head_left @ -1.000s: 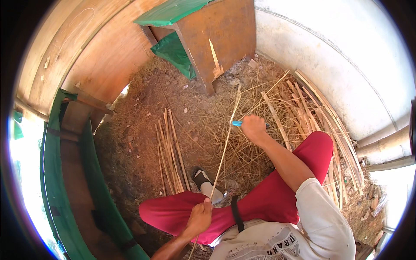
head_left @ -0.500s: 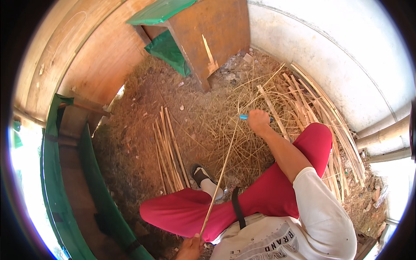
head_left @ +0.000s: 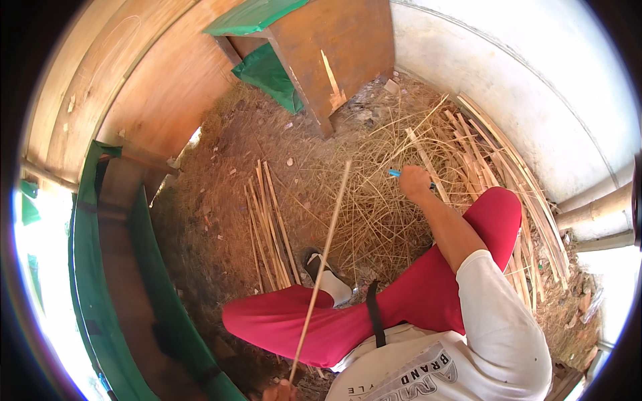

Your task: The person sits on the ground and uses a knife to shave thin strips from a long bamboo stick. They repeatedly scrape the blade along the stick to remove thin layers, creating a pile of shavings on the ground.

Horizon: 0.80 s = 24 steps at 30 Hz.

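Note:
My left hand (head_left: 279, 391), cut off by the lower edge, is closed around the lower end of a long thin bamboo strip (head_left: 314, 294). The strip slants up across my red trouser leg, its far tip free in the air over the ground. My right hand (head_left: 415, 182) is wrapped around a slim blue tool (head_left: 394, 173). Its blue end pokes out to the left of the fist and a darker end shows on the right; its exact kind cannot be made out. The tool and the strip are apart.
Thin shavings (head_left: 381, 207) lie heaped before me. Split bamboo lengths (head_left: 267, 220) rest near my left foot, more long slats (head_left: 511, 180) along the right wall. A wooden stand (head_left: 334, 47) with a green top is at the back; a green-edged bench (head_left: 144, 267) stands left.
My left hand has drawn the strip down and left, so its far tip has come away from the blue tool. My right hand sits slightly farther right in view, which has shifted a little.

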### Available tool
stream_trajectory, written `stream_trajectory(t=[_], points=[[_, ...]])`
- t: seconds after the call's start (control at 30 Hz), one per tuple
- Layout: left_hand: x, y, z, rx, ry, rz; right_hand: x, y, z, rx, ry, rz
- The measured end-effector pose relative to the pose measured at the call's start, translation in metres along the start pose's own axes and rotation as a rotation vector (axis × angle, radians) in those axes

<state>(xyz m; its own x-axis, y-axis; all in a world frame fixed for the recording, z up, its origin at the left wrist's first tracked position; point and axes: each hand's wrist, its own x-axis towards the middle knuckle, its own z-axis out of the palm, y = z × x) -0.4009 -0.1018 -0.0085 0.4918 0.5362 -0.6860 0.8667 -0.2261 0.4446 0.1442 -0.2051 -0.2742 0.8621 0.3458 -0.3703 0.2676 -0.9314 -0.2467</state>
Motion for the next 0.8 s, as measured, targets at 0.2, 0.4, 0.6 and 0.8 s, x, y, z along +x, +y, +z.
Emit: stream_trajectory(t=[0.2, 0.4, 0.6, 0.8], points=[[0.035, 0.015, 0.0, -0.041, 0.235, 0.197, -0.026, -0.044, -0.04, 0.058, 0.095, -0.129], [0.12, 0.043, 0.032, -0.179, 0.315, 0.328, -0.098, -0.076, -0.085, 0.334, 0.231, -0.412], [0.18, 0.097, 0.058, -0.43, 0.123, 0.334, -0.134, -0.073, -0.07, 0.274, 0.185, -0.603], [0.193, 0.156, 0.055, -0.657, -0.095, 0.138, -0.144, -0.075, -0.073, 0.106, 0.182, -0.655]])
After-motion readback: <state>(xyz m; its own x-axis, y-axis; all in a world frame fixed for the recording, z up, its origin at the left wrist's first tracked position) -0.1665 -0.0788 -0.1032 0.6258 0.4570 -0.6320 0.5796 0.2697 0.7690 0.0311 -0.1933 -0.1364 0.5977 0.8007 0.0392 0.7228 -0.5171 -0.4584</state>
